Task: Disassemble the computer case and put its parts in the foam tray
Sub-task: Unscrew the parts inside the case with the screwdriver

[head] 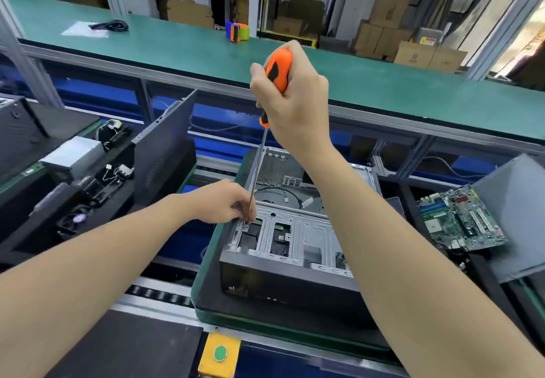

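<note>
An open computer case (295,277) lies on a dark pallet in front of me, its silver drive bracket (298,224) facing up. My right hand (295,103) grips the orange and black handle of a long screwdriver (277,68), held upright over the case. The shaft runs down to the bracket's left rear corner. There my left hand (227,200) pinches the shaft near its tip against the bracket. A screw is not visible under the fingers. Black foam trays with removed parts sit on the left (88,189) and on the right.
A green motherboard (460,218) rests in the right tray beside a grey side panel (513,215). Another dark panel (165,147) stands upright left of the case. A green bench with an orange tape dispenser (237,31) runs behind. A yellow button box (219,354) sits at the front edge.
</note>
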`<state>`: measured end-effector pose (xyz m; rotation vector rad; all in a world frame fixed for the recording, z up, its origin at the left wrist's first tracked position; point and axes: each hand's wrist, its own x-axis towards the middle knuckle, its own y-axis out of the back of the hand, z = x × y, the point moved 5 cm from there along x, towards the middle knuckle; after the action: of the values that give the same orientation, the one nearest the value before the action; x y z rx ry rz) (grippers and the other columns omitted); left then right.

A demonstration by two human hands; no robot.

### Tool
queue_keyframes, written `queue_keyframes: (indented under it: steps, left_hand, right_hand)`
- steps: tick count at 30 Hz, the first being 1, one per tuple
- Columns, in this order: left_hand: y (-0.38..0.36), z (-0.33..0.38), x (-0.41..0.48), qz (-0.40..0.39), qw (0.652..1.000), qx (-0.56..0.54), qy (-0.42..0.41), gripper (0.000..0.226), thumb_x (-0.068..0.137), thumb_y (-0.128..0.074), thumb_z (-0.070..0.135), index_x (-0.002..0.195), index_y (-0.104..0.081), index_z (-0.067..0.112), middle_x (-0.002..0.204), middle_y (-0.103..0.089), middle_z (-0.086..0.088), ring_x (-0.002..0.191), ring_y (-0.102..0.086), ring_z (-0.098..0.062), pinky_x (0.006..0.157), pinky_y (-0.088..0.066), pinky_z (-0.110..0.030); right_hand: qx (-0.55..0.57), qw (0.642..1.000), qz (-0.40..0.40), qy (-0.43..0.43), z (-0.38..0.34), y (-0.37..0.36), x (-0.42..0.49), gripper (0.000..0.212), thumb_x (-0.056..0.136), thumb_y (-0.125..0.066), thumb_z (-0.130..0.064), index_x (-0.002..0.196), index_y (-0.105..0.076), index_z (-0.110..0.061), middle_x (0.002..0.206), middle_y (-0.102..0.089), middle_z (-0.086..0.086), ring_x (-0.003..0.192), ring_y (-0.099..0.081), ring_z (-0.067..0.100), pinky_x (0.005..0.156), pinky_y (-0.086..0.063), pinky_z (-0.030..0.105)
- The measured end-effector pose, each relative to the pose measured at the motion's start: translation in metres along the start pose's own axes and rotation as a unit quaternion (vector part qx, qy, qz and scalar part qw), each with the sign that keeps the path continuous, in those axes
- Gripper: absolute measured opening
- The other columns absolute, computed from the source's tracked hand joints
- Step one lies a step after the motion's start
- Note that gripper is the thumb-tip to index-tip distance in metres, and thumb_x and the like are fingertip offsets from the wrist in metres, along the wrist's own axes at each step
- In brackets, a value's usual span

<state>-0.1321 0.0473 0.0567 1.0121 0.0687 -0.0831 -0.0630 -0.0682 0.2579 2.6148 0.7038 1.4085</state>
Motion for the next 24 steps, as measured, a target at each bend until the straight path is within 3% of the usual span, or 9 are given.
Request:
queue_keyframes:
  steps: [4, 7, 10, 15, 19, 24]
  left_hand:
    - [0.003, 0.001, 0.001, -0.016, 1.000, -0.012, 0.001, 0.057, 0.081, -0.048, -0.011, 0.090, -0.074, 0.038, 0.088, -0.073, 0.026, 0.091, -0.069, 0.005, 0.080, -0.052, -0.013]
    - [0.002, 0.004, 0.003, -0.036, 0.999, -0.020, 0.000, 0.061, 0.071, -0.042, -0.011, 0.088, -0.073, 0.039, 0.088, -0.072, 0.029, 0.092, -0.068, 0.005, 0.076, -0.046, -0.004]
    - [0.002, 0.002, 0.005, -0.042, 0.999, -0.017, 0.002, 0.059, 0.072, -0.042, -0.012, 0.093, -0.076, 0.032, 0.089, -0.074, 0.024, 0.093, -0.068, 0.004, 0.079, -0.049, -0.008]
    - [0.001, 0.003, 0.005, -0.052, 0.999, 0.002, -0.001, 0.059, 0.073, -0.042, -0.012, 0.097, -0.077, 0.029, 0.094, -0.075, 0.017, 0.094, -0.067, 0.003, 0.087, -0.056, -0.030]
    - [0.001, 0.003, 0.004, -0.045, 0.999, -0.003, -0.001, 0.057, 0.074, -0.043, -0.012, 0.097, -0.077, 0.028, 0.094, -0.075, 0.015, 0.094, -0.068, 0.003, 0.085, -0.056, -0.027]
    - [0.000, 0.003, 0.003, -0.041, 0.999, -0.016, -0.001, 0.055, 0.075, -0.045, -0.011, 0.097, -0.078, 0.028, 0.094, -0.075, 0.015, 0.092, -0.068, 0.003, 0.080, -0.052, -0.013]
  right_hand:
    - [0.008, 1.000, -0.001, -0.008, 0.004, -0.003, 0.004, 0.028, 0.101, -0.067, -0.018, 0.090, -0.054, 0.004, 0.064, -0.055, 0.021, 0.057, -0.065, 0.035, 0.053, -0.052, 0.048]
    - [0.008, 1.000, -0.001, -0.011, 0.007, -0.004, 0.005, 0.029, 0.101, -0.067, -0.019, 0.090, -0.053, 0.005, 0.066, -0.055, 0.022, 0.058, -0.064, 0.037, 0.053, -0.051, 0.048]
    - [0.005, 1.000, -0.005, -0.012, 0.009, -0.006, 0.005, 0.030, 0.101, -0.067, -0.019, 0.089, -0.053, 0.005, 0.067, -0.054, 0.023, 0.059, -0.063, 0.039, 0.054, -0.051, 0.049]
    - [0.003, 1.000, -0.004, -0.011, 0.010, -0.008, 0.005, 0.030, 0.101, -0.067, -0.019, 0.089, -0.052, 0.005, 0.067, -0.055, 0.023, 0.059, -0.065, 0.038, 0.054, -0.051, 0.047]
    - [0.000, 1.000, -0.004, -0.010, 0.010, -0.010, 0.005, 0.031, 0.101, -0.066, -0.019, 0.089, -0.052, 0.005, 0.067, -0.055, 0.022, 0.058, -0.064, 0.036, 0.054, -0.051, 0.046]
    - [-0.003, 1.000, -0.006, -0.014, 0.011, -0.012, 0.005, 0.028, 0.101, -0.066, -0.019, 0.089, -0.053, 0.003, 0.068, -0.055, 0.023, 0.060, -0.064, 0.038, 0.054, -0.051, 0.047]
